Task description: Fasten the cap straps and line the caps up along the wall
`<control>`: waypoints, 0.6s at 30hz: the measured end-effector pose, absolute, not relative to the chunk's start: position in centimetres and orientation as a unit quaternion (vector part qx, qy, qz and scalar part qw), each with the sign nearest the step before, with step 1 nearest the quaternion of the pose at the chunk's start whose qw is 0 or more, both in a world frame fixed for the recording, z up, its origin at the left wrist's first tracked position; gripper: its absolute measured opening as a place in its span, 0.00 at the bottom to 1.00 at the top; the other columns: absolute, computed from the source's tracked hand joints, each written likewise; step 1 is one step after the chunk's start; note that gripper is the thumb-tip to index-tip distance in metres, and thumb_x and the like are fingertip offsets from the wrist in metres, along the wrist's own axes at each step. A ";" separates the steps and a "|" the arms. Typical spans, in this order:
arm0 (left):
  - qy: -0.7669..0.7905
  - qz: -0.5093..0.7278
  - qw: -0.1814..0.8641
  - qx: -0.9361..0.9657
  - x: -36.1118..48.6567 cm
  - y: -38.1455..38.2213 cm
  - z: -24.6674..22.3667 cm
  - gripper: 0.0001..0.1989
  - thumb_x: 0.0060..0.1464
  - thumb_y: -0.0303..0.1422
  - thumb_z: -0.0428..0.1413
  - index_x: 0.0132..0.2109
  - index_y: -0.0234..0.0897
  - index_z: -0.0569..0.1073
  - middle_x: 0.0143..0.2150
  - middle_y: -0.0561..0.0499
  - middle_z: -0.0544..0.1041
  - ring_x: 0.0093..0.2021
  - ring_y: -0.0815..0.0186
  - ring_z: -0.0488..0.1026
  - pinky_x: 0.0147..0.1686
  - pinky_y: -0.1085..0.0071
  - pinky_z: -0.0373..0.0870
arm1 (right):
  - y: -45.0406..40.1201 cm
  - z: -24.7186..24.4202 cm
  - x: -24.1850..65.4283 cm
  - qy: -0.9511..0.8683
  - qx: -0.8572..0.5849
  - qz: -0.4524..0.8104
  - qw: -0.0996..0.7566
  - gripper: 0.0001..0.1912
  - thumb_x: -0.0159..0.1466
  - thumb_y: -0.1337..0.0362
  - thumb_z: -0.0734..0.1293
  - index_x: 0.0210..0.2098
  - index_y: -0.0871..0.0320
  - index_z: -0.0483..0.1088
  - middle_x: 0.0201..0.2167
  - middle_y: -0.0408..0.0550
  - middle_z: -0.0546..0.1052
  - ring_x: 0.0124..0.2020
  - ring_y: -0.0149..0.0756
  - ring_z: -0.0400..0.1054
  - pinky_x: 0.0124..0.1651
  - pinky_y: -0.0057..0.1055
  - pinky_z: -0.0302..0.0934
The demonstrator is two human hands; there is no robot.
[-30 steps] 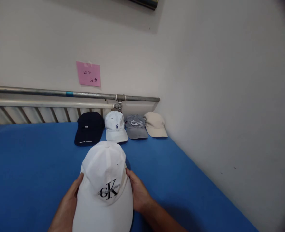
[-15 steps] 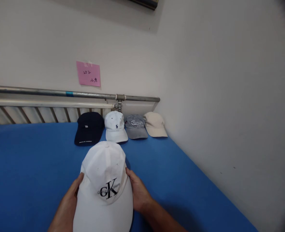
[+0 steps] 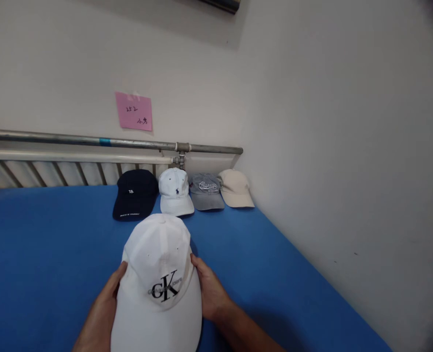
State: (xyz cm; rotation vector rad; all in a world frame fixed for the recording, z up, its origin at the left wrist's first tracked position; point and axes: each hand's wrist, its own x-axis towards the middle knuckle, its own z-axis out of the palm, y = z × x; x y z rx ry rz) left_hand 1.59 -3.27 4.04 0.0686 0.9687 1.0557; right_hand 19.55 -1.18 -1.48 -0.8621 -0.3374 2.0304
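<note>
A white cap (image 3: 161, 293) with black letters on its front is held between my two hands, its brim toward me. My left hand (image 3: 109, 293) grips its left side, the thumb along the edge. On the right side my right hand (image 3: 209, 288) holds it in the same way; the other fingers of both hands are mostly hidden. Beyond it, in a row on the blue surface (image 3: 55, 254), sit a black cap (image 3: 136, 193), a pale cap with a small dark emblem (image 3: 175, 190), a grey cap with white lettering (image 3: 206, 190) and a beige cap (image 3: 236, 187).
Behind the caps a metal pipe (image 3: 139, 143) runs along the wall above a white ribbed radiator (image 3: 55, 172). A pink note (image 3: 134, 111) is stuck to the wall. Another wall (image 3: 348, 146) borders the blue surface on the right.
</note>
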 end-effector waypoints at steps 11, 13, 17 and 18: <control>0.428 0.473 0.769 0.036 1.5 -3.2 3.9 0.31 0.50 0.25 0.58 0.62 0.34 0.64 0.41 0.43 0.81 0.45 0.47 0.76 0.51 0.53 0.69 | -1.1 -1.7 19.6 -0.100 -0.350 0.817 0.447 0.24 0.57 0.51 0.66 0.45 0.64 0.73 0.35 0.52 0.80 0.46 0.45 0.72 0.55 0.42 0.57; 0.433 0.474 0.765 0.041 1.4 -3.1 3.7 0.32 0.49 0.25 0.59 0.62 0.34 0.63 0.41 0.43 0.81 0.45 0.47 0.76 0.51 0.54 0.69 | -1.1 -1.7 19.7 -0.103 -0.345 0.824 0.438 0.25 0.57 0.50 0.66 0.45 0.64 0.73 0.36 0.53 0.80 0.46 0.46 0.71 0.56 0.43 0.57; 0.456 0.465 0.756 0.064 1.2 -3.1 3.4 0.30 0.50 0.26 0.58 0.61 0.31 0.65 0.39 0.42 0.81 0.42 0.47 0.77 0.49 0.53 0.70 | -1.2 -1.7 19.7 -0.102 -0.348 0.821 0.440 0.25 0.56 0.50 0.66 0.45 0.63 0.73 0.36 0.52 0.80 0.47 0.46 0.71 0.56 0.42 0.56; 0.458 0.463 0.756 0.066 1.2 -3.2 3.4 0.29 0.51 0.26 0.58 0.61 0.31 0.66 0.38 0.43 0.81 0.41 0.47 0.78 0.49 0.53 0.70 | -1.2 -1.6 19.7 -0.102 -0.350 0.819 0.443 0.25 0.56 0.50 0.66 0.45 0.63 0.73 0.36 0.52 0.81 0.47 0.46 0.71 0.56 0.42 0.57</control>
